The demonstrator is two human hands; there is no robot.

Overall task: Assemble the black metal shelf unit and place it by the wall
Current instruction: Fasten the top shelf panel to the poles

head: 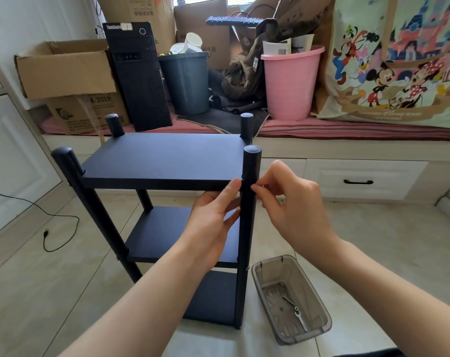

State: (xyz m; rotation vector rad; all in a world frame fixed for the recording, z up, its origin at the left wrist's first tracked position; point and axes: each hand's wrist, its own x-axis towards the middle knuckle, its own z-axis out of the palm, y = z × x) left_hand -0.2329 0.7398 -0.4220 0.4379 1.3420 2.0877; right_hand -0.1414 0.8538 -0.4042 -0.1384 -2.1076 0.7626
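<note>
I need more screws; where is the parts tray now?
The parts tray sits on the floor at lower right, beside the shelf unit's front right post, under the right forearm.

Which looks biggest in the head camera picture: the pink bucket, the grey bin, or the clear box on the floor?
1. Pink bucket
2. Grey bin
3. Clear box, though it sits nearer the camera, so its rank is unsure.
</note>
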